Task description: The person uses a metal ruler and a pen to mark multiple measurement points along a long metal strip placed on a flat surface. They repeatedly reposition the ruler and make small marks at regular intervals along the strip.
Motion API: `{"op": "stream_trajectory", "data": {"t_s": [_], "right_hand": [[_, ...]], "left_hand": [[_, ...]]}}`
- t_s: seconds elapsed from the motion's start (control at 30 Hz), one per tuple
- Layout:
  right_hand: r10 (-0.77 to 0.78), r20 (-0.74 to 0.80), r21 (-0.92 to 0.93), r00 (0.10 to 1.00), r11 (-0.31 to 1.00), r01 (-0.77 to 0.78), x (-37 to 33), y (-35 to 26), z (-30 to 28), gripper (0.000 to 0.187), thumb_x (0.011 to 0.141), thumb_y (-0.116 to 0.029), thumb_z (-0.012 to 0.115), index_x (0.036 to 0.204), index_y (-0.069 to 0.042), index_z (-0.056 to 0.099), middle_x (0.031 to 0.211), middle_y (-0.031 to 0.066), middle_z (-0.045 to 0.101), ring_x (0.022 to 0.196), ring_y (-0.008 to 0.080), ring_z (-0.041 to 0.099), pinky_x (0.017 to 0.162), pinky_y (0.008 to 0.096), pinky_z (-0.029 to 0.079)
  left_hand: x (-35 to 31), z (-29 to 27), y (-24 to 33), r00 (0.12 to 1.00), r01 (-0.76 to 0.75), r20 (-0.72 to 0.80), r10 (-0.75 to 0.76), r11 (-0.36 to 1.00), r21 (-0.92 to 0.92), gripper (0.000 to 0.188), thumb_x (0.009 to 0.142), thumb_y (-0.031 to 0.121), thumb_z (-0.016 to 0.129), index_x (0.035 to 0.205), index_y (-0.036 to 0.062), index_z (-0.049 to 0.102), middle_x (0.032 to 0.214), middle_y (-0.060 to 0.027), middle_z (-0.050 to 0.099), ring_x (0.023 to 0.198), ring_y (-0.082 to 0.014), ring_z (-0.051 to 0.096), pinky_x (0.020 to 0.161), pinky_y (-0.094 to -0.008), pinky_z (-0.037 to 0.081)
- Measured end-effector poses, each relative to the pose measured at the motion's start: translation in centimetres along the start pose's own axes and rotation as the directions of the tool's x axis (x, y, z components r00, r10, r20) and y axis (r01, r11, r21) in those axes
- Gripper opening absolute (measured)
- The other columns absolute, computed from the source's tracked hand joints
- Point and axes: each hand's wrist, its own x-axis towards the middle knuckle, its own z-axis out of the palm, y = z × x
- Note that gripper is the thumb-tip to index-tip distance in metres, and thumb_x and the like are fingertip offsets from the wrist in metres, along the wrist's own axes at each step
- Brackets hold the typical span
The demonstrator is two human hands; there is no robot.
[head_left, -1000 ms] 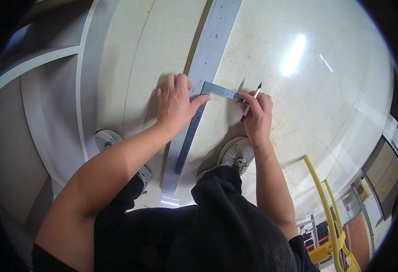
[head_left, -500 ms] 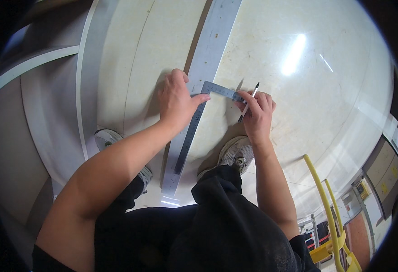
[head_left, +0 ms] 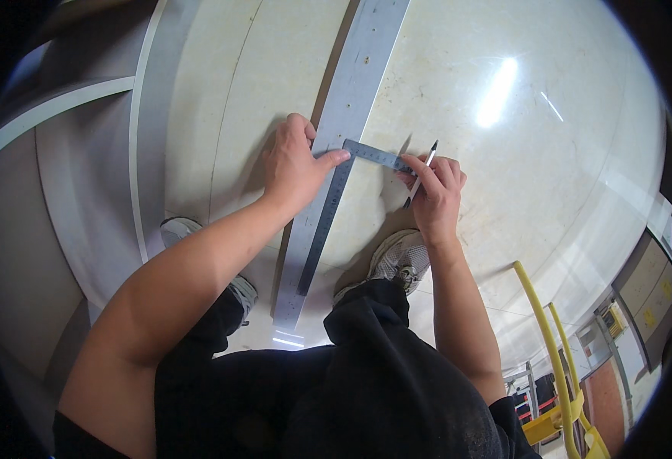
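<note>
A long, narrow grey board [head_left: 368, 61] runs away from me, with small holes and marks along its face. A metal carpenter's square [head_left: 327, 222] has its long arm lying along the board, and its short arm sticks out past the right edge. My left hand [head_left: 291, 164] is closed over the board's left edge, its thumb pressing near the square's corner. At the tip of the short arm, my right hand [head_left: 438, 191] pinches the square. That same hand also holds a slim white pen [head_left: 432, 151] with a dark tip, pointing up and away.
Grey panels with pale edges [head_left: 91, 96] stand along the left. My shoes [head_left: 401, 260] are on either side of the board, on a glossy cream floor [head_left: 565, 176]. A yellow tubular frame [head_left: 543, 314] rises at the lower right, with assorted items behind it.
My left hand and thumb have shifted slightly up and left. The square has turned very slightly against the board. My right hand stays nearly still with the pen.
</note>
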Motion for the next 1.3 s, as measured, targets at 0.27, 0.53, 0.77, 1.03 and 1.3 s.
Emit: {"op": "stream_trajectory", "data": {"t_s": [0.27,0.53,0.77,1.03,1.3], "right_hand": [[0.000,0.015,0.005,1.000,1.000,0.000,0.1,-0.1,-0.1,0.033,0.076,-0.014,0.081,0.107,-0.020,0.073,0.092,-0.0030,0.065,0.093,0.0220,0.056,0.082,0.0363,0.038],[0.000,0.021,-0.003,1.000,1.000,0.000,0.0,0.0,-0.1,0.035,0.076,-0.016,0.082,0.109,-0.020,0.072,0.095,-0.0032,0.066,0.094,0.0218,0.056,0.083,0.0368,0.038],[-0.001,-0.025,-0.016,1.000,1.000,0.001,0.1,-0.2,-0.4,0.036,0.077,-0.017,0.082,0.110,-0.018,0.070,0.099,-0.0008,0.067,0.100,0.0236,0.058,0.091,0.0390,0.037],[0.008,-0.018,0.093,1.000,0.996,-0.006,1.8,-5.0,0.1,0.033,0.078,-0.001,0.071,0.108,-0.013,0.062,0.115,0.0032,0.067,0.114,0.0263,0.058,0.099,0.0433,0.034],[-0.040,0.070,0.106,0.997,0.994,0.032,3.6,-6.1,2.1,0.035,0.072,-0.003,0.073,0.101,-0.012,0.058,0.095,0.0029,0.061,0.106,0.0275,0.057,0.097,0.0458,0.036]], "left_hand": [[0.3,-0.4,0.3,1.000,0.002,0.021,-0.002,1.000,0.008,0.056,0.072,0.030,0.091,0.098,0.0051,0.047,0.091,-0.0110,0.055,0.077,-0.0241,0.056,0.071,-0.0395,0.049],[0.9,-0.9,0.7,0.996,0.035,0.081,-0.037,0.999,0.029,0.055,0.071,0.030,0.091,0.092,0.0069,0.046,0.084,-0.0097,0.055,0.076,-0.0242,0.055,0.070,-0.0393,0.049],[1.3,-1.2,0.7,0.991,0.045,0.121,-0.050,0.998,0.048,0.055,0.072,0.032,0.091,0.092,0.0071,0.046,0.083,-0.0089,0.057,0.076,-0.0237,0.057,0.070,-0.0392,0.049],[1.3,-1.6,0.9,0.987,0.067,0.137,-0.079,0.994,0.088,0.056,0.072,0.036,0.090,0.093,0.0077,0.047,0.088,-0.0096,0.061,0.083,-0.0264,0.060,0.074,-0.0428,0.048],[1.3,-1.3,1.0,0.992,0.056,0.103,-0.066,0.993,0.102,0.055,0.071,0.034,0.091,0.091,0.0083,0.046,0.080,-0.0086,0.059,0.072,-0.0244,0.059,0.067,-0.0402,0.050]]}}
